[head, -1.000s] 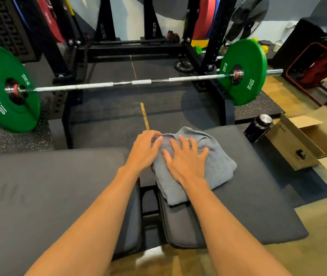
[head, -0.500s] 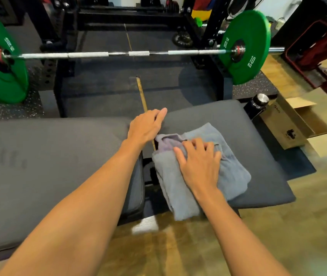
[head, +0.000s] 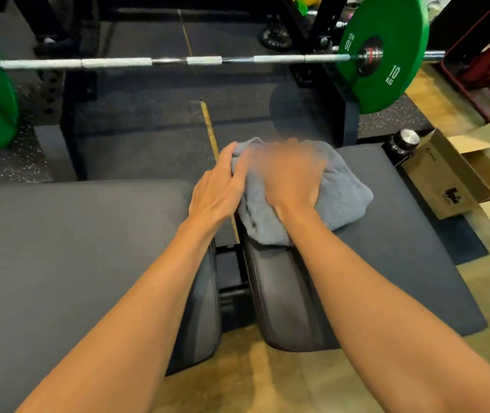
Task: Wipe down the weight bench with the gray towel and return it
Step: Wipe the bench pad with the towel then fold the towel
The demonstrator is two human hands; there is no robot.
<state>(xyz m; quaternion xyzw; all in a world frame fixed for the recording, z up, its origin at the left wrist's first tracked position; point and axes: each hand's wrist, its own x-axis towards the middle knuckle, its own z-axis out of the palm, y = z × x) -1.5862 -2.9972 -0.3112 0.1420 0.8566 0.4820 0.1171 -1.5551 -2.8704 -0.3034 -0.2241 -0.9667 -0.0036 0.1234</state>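
Note:
The gray towel lies bunched on the left, far part of the bench's seat pad. My right hand presses flat on top of the towel and is blurred by motion. My left hand rests at the gap between the two pads, its fingers touching the towel's left edge. The long back pad stretches to the left. A dark gap with the frame separates the pads.
A barbell with green 10 kg plates hangs on the black rack behind the bench. A black bottle and an open cardboard box stand on the floor to the right. Wooden floor lies in front.
My right hand has pushed the towel away from me, from the near edge of the seat pad to its far edge. My left hand now touches the towel's left side.

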